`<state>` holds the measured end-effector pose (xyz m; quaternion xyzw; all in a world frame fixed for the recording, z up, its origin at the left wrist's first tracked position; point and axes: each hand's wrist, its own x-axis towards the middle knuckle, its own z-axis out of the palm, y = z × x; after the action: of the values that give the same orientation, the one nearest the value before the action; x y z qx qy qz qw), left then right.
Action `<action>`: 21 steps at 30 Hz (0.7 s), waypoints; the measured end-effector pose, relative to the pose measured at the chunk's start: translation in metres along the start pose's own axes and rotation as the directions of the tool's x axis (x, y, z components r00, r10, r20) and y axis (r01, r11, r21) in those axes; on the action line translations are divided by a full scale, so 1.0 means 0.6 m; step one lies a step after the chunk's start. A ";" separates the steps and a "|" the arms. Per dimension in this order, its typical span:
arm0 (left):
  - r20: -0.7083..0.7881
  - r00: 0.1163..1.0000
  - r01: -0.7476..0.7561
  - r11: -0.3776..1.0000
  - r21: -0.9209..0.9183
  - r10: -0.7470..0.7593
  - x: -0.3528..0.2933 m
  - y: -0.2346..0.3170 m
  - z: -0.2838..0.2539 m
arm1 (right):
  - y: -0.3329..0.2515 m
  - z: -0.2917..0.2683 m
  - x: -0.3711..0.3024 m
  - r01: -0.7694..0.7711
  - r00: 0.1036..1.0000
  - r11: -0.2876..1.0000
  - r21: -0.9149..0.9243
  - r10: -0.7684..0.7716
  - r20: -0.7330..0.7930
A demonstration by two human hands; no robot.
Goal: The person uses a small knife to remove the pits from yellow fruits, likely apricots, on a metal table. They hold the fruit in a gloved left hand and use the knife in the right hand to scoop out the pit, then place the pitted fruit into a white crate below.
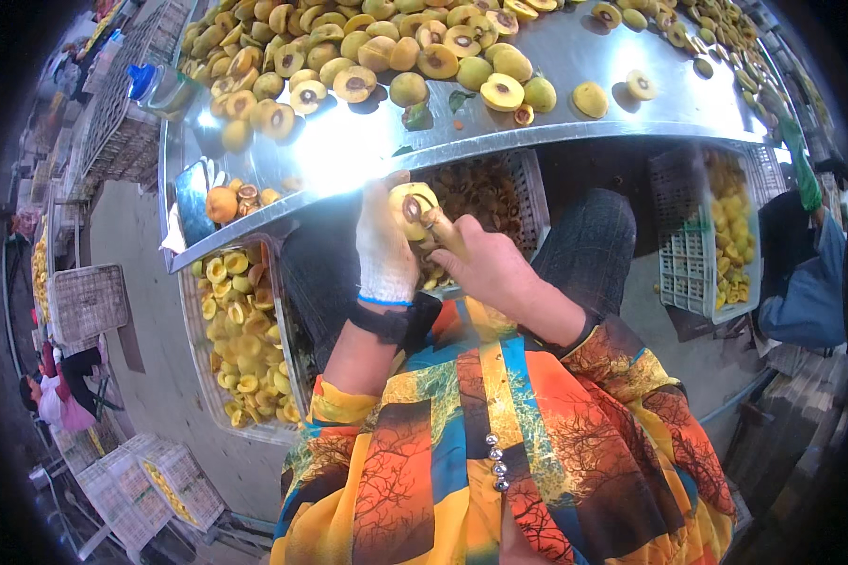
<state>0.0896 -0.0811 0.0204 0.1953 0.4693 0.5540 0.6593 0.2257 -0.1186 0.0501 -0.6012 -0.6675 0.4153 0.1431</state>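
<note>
My left hand [384, 247], in a white glove with a blue cuff edge, is closed around a yellow stone-fruit half [411, 209], its cut face showing the brown stone cavity. From the other side, my right hand [496, 264] is bare and grips a short pale-handled tool [449, 234]. The tool's tip meets the cut face; its exact shape is hidden. Both hands are just below the metal table's front edge, above a crate [533, 193] of brownish fruit pieces between my knees.
Whole and halved fruit [386, 52] heap on the metal table [556, 122]. Near its left corner lie a phone-like slab [195, 202] and a blue-capped jar [165, 89]. Crates of yellow halves stand left [196, 339] and right [686, 273]. Another person [801, 282] is at the far right.
</note>
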 end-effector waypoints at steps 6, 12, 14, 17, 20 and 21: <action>0.031 0.987 -0.158 0.979 0.131 0.155 -0.013 -0.002 0.010 | -0.004 0.011 -0.005 -0.007 0.999 1.000 0.025 0.008 -0.042; 0.050 0.936 -0.346 0.884 0.315 0.349 -0.022 -0.007 0.019 | -0.015 0.012 -0.014 -0.054 0.998 0.998 0.044 0.054 -0.016; 0.060 0.957 -0.287 0.908 0.304 0.282 -0.020 -0.004 0.013 | -0.017 0.013 -0.018 -0.044 0.999 0.998 0.044 0.043 0.017; 0.116 0.985 -0.160 0.910 0.382 0.124 -0.012 0.019 0.005 | -0.019 0.009 -0.021 -0.014 0.997 0.999 0.030 0.011 0.081; 0.250 0.954 -0.018 0.805 0.593 -0.163 0.005 0.058 -0.011 | -0.017 0.001 -0.018 -0.036 0.978 0.997 0.065 0.022 0.207; 0.266 0.950 -0.009 0.838 0.546 -0.163 0.008 0.059 -0.013 | -0.015 0.003 -0.017 -0.003 0.983 0.997 0.080 -0.012 0.182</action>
<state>0.0633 -0.0677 0.0422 0.4360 0.5076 0.3354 0.6632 0.2206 -0.1280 0.0584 -0.5528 -0.6620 0.4948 0.1062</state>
